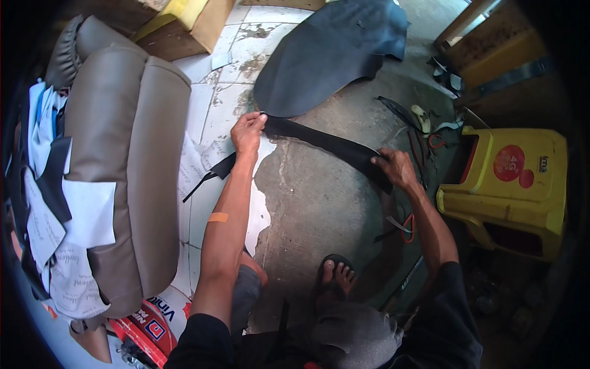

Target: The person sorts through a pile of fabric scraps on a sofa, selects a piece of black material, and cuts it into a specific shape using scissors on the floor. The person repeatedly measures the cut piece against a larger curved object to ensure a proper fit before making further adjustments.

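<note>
A long strip of black leather-like material (326,140) is stretched between my two hands above the floor. My left hand (248,134) pinches its left end between thumb and fingers. Farther right and a little nearer, my right hand (395,167) grips the other end, part of which hangs down below the fingers. Just beyond the strip lies a large rounded black sheet (319,61) of similar material; its near edge comes close to my left hand. A small black scrap (221,166) with a thin tail shows beside my left wrist.
A brown padded seat cushion (123,166) with fabric scraps (86,212) stands on the left. At right is a yellow plastic stool (507,184). Orange-handled scissors (407,227) and several tools lie on the concrete floor (301,209) near it. A red-and-white container (163,320) sits lower left.
</note>
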Demonstrator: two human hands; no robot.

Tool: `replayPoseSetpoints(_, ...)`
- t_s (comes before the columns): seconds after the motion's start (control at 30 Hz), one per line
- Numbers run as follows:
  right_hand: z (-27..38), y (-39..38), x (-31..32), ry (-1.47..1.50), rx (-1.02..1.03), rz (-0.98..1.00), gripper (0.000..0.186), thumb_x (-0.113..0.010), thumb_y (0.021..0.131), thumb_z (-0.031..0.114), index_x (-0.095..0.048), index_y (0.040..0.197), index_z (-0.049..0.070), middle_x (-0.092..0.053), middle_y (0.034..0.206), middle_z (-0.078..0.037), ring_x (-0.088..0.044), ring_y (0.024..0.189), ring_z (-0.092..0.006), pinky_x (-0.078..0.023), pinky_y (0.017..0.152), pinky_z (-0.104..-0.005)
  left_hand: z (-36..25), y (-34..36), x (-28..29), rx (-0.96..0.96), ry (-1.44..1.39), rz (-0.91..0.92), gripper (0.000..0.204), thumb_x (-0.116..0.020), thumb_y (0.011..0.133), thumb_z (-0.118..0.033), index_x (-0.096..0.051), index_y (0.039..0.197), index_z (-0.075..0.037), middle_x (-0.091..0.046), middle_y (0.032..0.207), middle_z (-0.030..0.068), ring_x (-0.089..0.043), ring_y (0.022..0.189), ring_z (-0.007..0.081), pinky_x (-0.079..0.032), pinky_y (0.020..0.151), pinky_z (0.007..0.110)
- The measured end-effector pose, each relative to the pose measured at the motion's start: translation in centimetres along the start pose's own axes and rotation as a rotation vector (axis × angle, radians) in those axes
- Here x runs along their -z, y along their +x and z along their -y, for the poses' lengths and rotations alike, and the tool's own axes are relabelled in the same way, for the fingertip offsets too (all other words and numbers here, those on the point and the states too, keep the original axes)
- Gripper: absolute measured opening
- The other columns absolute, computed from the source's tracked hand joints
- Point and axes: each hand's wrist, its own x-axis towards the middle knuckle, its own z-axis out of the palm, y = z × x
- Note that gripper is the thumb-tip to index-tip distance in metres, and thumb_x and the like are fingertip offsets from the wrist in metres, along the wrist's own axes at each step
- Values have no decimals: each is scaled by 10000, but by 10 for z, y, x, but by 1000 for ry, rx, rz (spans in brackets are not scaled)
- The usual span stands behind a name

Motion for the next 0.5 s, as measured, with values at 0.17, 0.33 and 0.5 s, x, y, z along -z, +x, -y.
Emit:
replayPoseSetpoints(0.17, -8, 33, 19, -131, 32, -73, 287, -677, 911, 319, -711, 1030, 59, -685, 850, -230, -675, 876, -425, -492, 773, -494, 8, 3, -3, -22, -63, 27, 234, -805, 849, -79, -677, 1038, -33, -660, 809, 2, -542, 660, 59, -424, 585, 207)
replayPoseSetpoints(0.33, -6, 80, 37, -192, 97, -171, 288, -664, 912, 325, -715, 1063, 86, -703, 898, -215, -672, 927, -427, -509, 795, -515, 15, 5, -1, -29, -59, 31, 230, -804, 858, -112, -678, 1043, -60, -659, 842, -8, -513, 678, 53, -404, 598, 218)
replayPoseSetpoints(0.5, -5, 131, 41, -166, 123, -267, 270, -667, 910, 332, -726, 1103, 152, -729, 992, -179, -682, 971, -405, -524, 832, -512, 16, 5, -1, 31, -36, 35, 215, -777, 889, -102, -655, 1062, -62, -661, 884, -3, -573, 749, 63, -449, 643, 215)
